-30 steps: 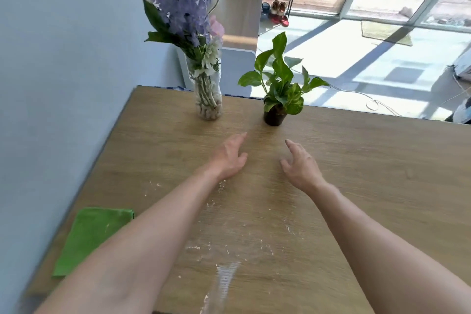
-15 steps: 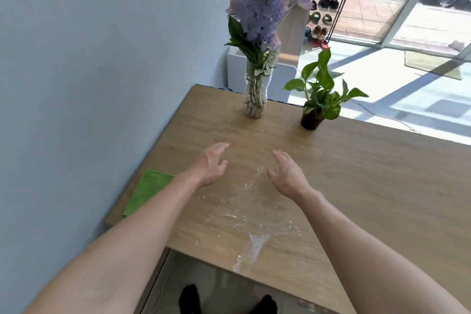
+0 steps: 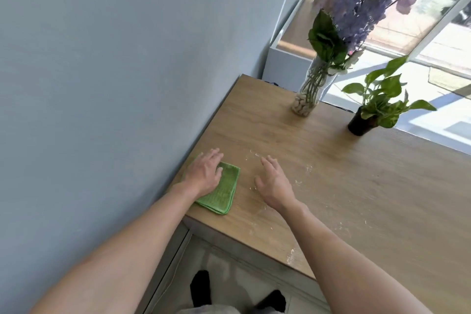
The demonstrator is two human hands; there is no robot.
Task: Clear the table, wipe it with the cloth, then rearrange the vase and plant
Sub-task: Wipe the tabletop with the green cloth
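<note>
A folded green cloth [image 3: 224,191] lies at the near left corner of the wooden table [image 3: 356,186], by the wall. My left hand [image 3: 205,173] rests flat on its left part with fingers straight. My right hand [image 3: 274,182] hovers open just right of the cloth, above the table. A clear glass vase [image 3: 307,97] with pebbles and purple flowers stands at the far edge. A small green plant in a black pot [image 3: 360,123] stands to its right. White crumbs are scattered on the wood around my right hand.
A blue-grey wall [image 3: 114,71] runs along the table's left side. Beyond the far edge stand a white cabinet [image 3: 288,64] and large windows. My feet in dark socks [image 3: 201,288] show on the floor below the near edge.
My view swung left and down. My left hand moved from the table's middle onto the green cloth. My right hand followed to the left and sits beside the cloth.
</note>
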